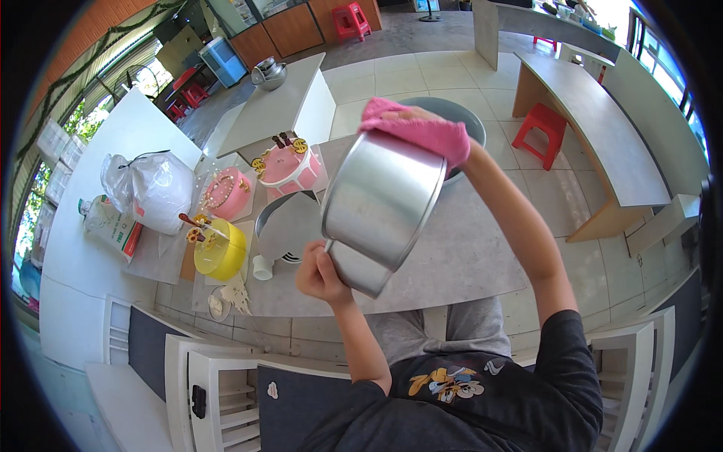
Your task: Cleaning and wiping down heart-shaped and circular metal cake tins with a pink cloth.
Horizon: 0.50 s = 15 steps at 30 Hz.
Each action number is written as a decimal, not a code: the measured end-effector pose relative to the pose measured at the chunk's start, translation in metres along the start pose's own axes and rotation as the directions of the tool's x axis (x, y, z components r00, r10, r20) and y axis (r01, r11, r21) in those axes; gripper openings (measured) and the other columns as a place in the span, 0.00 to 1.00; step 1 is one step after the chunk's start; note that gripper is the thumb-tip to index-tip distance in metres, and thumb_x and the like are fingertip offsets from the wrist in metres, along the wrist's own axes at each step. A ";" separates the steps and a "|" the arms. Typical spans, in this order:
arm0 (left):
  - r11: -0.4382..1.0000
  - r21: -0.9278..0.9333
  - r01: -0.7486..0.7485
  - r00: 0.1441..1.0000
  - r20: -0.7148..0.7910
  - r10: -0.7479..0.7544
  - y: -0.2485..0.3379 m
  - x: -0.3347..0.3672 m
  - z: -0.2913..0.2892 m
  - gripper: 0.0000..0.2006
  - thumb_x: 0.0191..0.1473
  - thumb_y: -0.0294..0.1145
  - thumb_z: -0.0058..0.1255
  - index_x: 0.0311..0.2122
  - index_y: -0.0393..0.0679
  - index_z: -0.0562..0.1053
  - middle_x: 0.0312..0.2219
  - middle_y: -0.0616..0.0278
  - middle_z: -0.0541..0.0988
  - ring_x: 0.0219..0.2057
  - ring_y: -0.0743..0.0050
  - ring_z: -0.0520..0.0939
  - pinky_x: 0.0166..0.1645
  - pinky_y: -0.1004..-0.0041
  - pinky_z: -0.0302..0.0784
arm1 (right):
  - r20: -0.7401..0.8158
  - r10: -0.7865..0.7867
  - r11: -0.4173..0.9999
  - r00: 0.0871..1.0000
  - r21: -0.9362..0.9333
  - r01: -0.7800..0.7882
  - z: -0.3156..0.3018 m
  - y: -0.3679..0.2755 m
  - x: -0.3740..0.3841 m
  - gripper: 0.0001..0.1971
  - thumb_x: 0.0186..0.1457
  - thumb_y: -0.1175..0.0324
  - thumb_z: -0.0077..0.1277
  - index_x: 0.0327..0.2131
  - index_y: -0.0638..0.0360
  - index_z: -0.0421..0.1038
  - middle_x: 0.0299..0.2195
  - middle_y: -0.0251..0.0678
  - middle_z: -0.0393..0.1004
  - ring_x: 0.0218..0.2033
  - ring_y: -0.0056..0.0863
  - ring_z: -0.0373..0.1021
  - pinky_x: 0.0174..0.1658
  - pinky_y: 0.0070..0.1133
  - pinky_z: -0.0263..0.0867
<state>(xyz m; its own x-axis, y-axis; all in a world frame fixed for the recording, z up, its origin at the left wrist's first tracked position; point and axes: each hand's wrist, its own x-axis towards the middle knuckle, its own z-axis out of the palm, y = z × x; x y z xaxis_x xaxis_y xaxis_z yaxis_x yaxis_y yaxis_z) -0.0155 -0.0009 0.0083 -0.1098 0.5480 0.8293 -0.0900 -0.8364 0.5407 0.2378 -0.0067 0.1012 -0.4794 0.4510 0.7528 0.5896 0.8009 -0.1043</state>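
A shiny round metal cake pan (pixel 388 188) is tilted in the air above the table, with a narrower metal section (pixel 361 267) at its lower end. Closed round the edge of that lower section is my left hand (pixel 324 275). My right hand (pixel 418 114) presses a pink cloth (pixel 444 139) against the pan's upper end, its fingers partly covered by the cloth. Left of the pan, a grey round disc (pixel 290 230) leans over a metal ring or bowl. A small white cup (pixel 262 267) lies beside it.
Decorated cakes stand on the left: a yellow cake (pixel 220 252), a pink cake (pixel 228 192) and a pink-and-white cake (pixel 290 169). Behind the pan sits a grey tub (pixel 471 120). White plastic bags (pixel 160 192) rest on the left table. A red stool (pixel 541 132) stands at the right.
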 end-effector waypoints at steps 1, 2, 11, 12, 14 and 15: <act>0.984 -0.034 0.172 0.984 -0.032 -0.173 -0.008 -0.002 -0.001 0.18 0.50 0.36 0.46 0.14 0.35 0.63 0.10 0.64 0.62 0.17 0.70 0.68 0.26 0.79 0.63 | 0.057 0.257 0.960 0.965 0.097 -0.262 0.005 -0.003 -0.021 0.21 0.49 0.64 0.47 0.50 0.47 0.64 0.50 0.40 0.59 0.54 0.34 0.53 0.57 0.24 0.50; 0.971 -0.038 0.235 0.970 0.067 -0.232 -0.028 -0.005 -0.014 0.20 0.51 0.40 0.46 0.16 0.34 0.66 0.14 0.62 0.66 0.21 0.71 0.70 0.27 0.80 0.62 | 0.084 0.545 0.763 0.834 0.362 -0.536 0.008 -0.024 -0.014 0.21 0.49 0.62 0.47 0.49 0.44 0.64 0.49 0.41 0.58 0.54 0.35 0.53 0.57 0.24 0.50; 0.943 0.290 0.165 0.858 0.428 -0.282 0.018 0.012 0.024 0.21 0.53 0.44 0.43 0.18 0.37 0.69 0.16 0.66 0.69 0.21 0.79 0.70 0.24 0.76 0.62 | 0.015 0.481 0.876 0.876 0.022 -0.482 0.017 -0.053 -0.001 0.18 0.41 0.56 0.54 0.17 0.64 0.70 0.09 0.40 0.64 0.15 0.37 0.66 0.25 0.28 0.61; 0.941 0.294 0.167 0.858 0.426 -0.286 0.016 0.007 0.024 0.21 0.53 0.44 0.43 0.18 0.37 0.69 0.16 0.66 0.69 0.21 0.79 0.70 0.24 0.76 0.62 | -0.024 0.561 0.828 0.827 0.022 -0.561 0.016 -0.058 0.000 0.17 0.40 0.56 0.54 0.20 0.63 0.70 0.13 0.41 0.67 0.18 0.39 0.67 0.27 0.28 0.62; 0.848 -0.011 0.530 0.838 0.159 -0.522 0.012 -0.005 0.030 0.21 0.56 0.42 0.38 0.19 0.36 0.71 0.19 0.65 0.73 0.23 0.80 0.71 0.24 0.75 0.63 | -0.066 0.639 0.769 0.767 0.022 -0.639 0.022 -0.072 -0.001 0.16 0.40 0.57 0.54 0.23 0.62 0.70 0.18 0.41 0.70 0.22 0.41 0.67 0.29 0.28 0.62; 0.848 -0.011 0.530 0.838 0.162 -0.522 0.014 -0.004 0.034 0.21 0.56 0.42 0.38 0.19 0.36 0.71 0.19 0.65 0.73 0.23 0.80 0.71 0.24 0.75 0.63 | -0.254 0.513 0.839 0.820 -0.057 -0.542 0.036 -0.084 0.001 0.16 0.39 0.56 0.54 0.29 0.59 0.70 0.24 0.41 0.70 0.28 0.39 0.68 0.33 0.30 0.62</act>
<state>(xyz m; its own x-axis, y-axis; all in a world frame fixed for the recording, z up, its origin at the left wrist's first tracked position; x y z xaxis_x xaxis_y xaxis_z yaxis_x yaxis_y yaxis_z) 0.0174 -0.0157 0.0170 0.1155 0.8927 0.4355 -0.1451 -0.4186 0.8965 0.1639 -0.0592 0.0875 0.0742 0.6803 0.7292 0.7914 0.4047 -0.4581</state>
